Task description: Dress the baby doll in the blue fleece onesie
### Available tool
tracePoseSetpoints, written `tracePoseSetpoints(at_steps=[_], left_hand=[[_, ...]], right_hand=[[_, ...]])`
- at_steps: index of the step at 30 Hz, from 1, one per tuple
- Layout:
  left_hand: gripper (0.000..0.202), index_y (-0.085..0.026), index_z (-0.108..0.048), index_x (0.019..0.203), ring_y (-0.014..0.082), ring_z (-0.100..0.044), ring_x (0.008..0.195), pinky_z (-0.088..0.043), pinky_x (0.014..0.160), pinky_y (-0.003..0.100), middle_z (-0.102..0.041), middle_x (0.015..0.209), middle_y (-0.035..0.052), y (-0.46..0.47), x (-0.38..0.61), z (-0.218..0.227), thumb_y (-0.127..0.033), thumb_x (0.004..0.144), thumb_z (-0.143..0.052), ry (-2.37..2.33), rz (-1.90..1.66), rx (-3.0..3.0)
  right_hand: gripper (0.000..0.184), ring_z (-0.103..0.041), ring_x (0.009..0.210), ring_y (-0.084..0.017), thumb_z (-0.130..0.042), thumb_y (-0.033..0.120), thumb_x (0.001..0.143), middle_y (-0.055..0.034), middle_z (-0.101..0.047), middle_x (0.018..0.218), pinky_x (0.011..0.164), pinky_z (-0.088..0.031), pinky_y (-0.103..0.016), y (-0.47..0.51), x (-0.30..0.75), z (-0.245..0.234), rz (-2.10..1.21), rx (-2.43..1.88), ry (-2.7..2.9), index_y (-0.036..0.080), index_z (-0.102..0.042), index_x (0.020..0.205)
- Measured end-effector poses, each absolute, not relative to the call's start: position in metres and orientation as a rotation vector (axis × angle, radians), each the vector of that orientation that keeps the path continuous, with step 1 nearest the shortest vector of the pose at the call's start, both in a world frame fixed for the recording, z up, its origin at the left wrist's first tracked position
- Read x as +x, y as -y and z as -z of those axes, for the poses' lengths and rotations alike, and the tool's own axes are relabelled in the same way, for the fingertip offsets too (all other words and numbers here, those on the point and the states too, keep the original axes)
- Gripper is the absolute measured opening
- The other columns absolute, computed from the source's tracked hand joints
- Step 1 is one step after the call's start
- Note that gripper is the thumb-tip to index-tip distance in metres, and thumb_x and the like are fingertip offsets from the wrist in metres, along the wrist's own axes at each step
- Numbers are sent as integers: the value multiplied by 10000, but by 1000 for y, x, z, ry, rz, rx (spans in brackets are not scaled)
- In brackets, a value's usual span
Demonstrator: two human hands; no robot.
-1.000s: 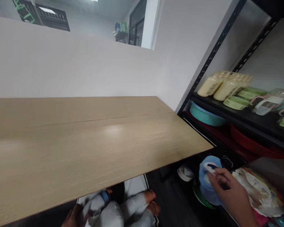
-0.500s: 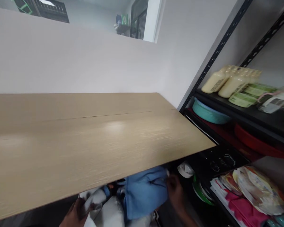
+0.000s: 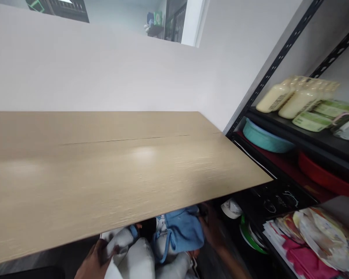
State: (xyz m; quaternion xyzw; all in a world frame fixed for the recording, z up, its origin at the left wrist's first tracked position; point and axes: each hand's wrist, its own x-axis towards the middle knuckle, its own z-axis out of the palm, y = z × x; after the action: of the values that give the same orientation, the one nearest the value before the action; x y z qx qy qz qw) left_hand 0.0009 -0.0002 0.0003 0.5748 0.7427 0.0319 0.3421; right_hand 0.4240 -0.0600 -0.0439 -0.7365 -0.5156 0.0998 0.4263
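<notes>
Below the table's front edge, my left hand (image 3: 93,260) curls its fingers round the edge of a white cloth (image 3: 113,269). Beside it lie stuffed-looking white shapes (image 3: 139,260), one with a blue cuff (image 3: 133,231); they look like the limbs of a dressed doll, though the table hides part of it. A blue cloth garment (image 3: 186,230) with a trim strip lies bunched over them. At its right edge is my right hand (image 3: 211,228), closed on the fabric, its fingertips dim and partly under the tabletop.
The wooden tabletop (image 3: 128,166) overhangs the hands. On the right, a black shelf rack (image 3: 308,139) holds cream bottles (image 3: 296,99), a teal basin (image 3: 267,137) and a red basin (image 3: 328,174). Lower down are a white roll (image 3: 231,209), a green-rimmed round item (image 3: 251,236) and pink cloth (image 3: 306,259).
The blue garment has been drawn upward and away, baring more of the white shapes and a small brown hand-like part. My right hand moved slightly up and left with it; the view shifted a little.
</notes>
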Motion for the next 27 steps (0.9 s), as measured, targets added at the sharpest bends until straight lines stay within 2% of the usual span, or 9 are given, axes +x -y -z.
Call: tracePoseSetpoints(at_steps=[3, 5, 7, 9, 11, 14, 16, 20, 27], left_hand=[[443, -163, -663, 1277, 362, -746, 1195, -602, 961, 399, -762, 1318, 184, 0, 2, 0, -438, 956, -534, -1901, -79, 1505], [412, -176, -676, 1243, 354, -752, 1186, -603, 958, 389, -766, 1311, 174, -1, 2, 0, -437, 954, -541, -1884, -92, 1511], [414, -172, -680, 1228, 363, -747, 1195, -605, 961, 395, -761, 1321, 181, -1, 2, 0, -448, 946, -552, -1890, -101, 1519], [435, -162, -671, 1242, 372, -733, 1224, -604, 975, 405, -746, 1350, 193, -1, 2, 2, -453, 942, -549, -1904, -104, 1531], [445, -163, -663, 1258, 371, -721, 1249, -601, 987, 403, -734, 1376, 192, -1, 1, 4, -450, 940, -544, -1907, -104, 1544], [433, -185, -664, 1259, 366, -732, 1230, -609, 971, 400, -741, 1368, 177, 0, -1, 8, -452, 943, -536, -1883, -88, 1551], [430, -193, -663, 1259, 365, -742, 1210, -613, 959, 400, -749, 1353, 173, 0, -2, 10, -460, 950, -526, -1872, -76, 1551], [443, -181, -654, 1267, 363, -735, 1225, -603, 989, 408, -751, 1345, 184, -1, -3, 12, -465, 960, -508, -1866, -66, 1550], [453, -181, -663, 1267, 372, -729, 1239, -600, 1008, 425, -758, 1333, 185, -3, -4, 17, -464, 945, -514, -1856, -67, 1562]], right_hand=[[569, -531, 1485, -376, -626, 364, 923, -24, -573, 1607, 1239, -421, -492, 85, 422, 30, -554, -1647, 1699, 413, -596, 1490], [694, -410, 1571, -380, -705, 382, 901, -43, -447, 1707, 1288, -349, -536, 93, 422, 27, -782, -1530, 1951, 406, -517, 1569], [731, -354, 1601, -375, -740, 449, 909, -89, -410, 1726, 1300, -309, -590, 93, 423, 32, -907, -1451, 2082, 364, -497, 1592], [580, -396, 1580, -343, -646, 475, 993, -111, -493, 1672, 1305, -293, -615, 84, 421, 42, -943, -1405, 2092, 328, -566, 1548], [438, -526, 1486, -310, -499, 443, 1074, -115, -646, 1531, 1291, -334, -606, 71, 416, 50, -948, -1411, 2003, 307, -670, 1453], [448, -665, 1320, -300, -409, 439, 1102, -122, -756, 1356, 1200, -470, -564, 45, 401, 54, -954, -1445, 1841, 280, -727, 1375], [449, -677, 1298, -312, -431, 466, 1093, -128, -760, 1345, 1163, -505, -546, 27, 390, 54, -943, -1468, 1814, 262, -742, 1343], [434, -645, 1346, -356, -532, 514, 1040, -139, -756, 1356, 1196, -458, -585, -8, 375, 62, -909, -1522, 1824, 238, -761, 1286], [439, -600, 1413, -311, -670, 479, 960, -103, -736, 1404, 1195, -477, -502, -29, 375, 65, -997, -1503, 1906, 274, -722, 1345]])
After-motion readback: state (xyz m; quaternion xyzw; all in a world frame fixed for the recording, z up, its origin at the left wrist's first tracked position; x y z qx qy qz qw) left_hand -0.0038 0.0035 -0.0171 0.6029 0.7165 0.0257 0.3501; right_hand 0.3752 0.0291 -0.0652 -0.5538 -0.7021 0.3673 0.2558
